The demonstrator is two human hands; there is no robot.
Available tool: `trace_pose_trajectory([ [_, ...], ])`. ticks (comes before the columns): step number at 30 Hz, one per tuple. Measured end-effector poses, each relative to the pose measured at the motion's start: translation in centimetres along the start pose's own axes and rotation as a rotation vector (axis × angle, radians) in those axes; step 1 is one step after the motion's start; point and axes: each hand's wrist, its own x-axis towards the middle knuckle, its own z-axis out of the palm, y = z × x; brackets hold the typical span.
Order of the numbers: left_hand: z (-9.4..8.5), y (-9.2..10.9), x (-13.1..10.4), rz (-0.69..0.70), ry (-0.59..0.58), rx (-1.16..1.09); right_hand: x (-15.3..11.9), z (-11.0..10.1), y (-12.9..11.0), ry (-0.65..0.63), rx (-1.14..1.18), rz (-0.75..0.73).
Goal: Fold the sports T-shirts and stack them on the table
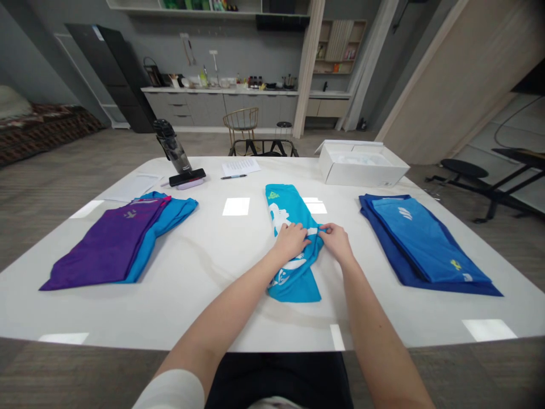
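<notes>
A turquoise shirt (289, 199) with white print and a small yellow-green logo lies folded lengthwise on the white table in front of me. My left hand (292, 241) rests on its middle, fingers bent against the cloth with the thumb close by. At the shirt's right edge, my right hand (335, 241) pinches a bit of fabric beside a white stripe. Folded purple (102, 238) and blue (155, 233) garments lie together to the left. On the right, a lighter blue folded garment (426, 238) sits on a dark blue one (392, 255).
An open white box (361, 171) stands at the table's back right. A handheld vacuum (176, 153) stands at the back left, near papers (240, 166) and a pen (234, 176). A chair (264, 149) is beyond the far edge of the table (204, 324).
</notes>
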Motion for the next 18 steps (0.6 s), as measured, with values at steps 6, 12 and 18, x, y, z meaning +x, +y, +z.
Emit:
trace_pose_trajectory([
  [6,-2.2,-1.7,-1.0,-0.174,0.145,-0.204,0.3,-0.1,1.1,-0.009,-0.049,-0.005],
  [12,-1.0,0.6,-0.8,-0.091,-0.006,-0.038,0.9,0.1,1.4,-0.007,-0.045,-0.003],
  [18,0.1,0.5,-0.3,-0.170,0.046,-0.196,1.0,-0.2,2.1,-0.046,-0.135,-0.012],
])
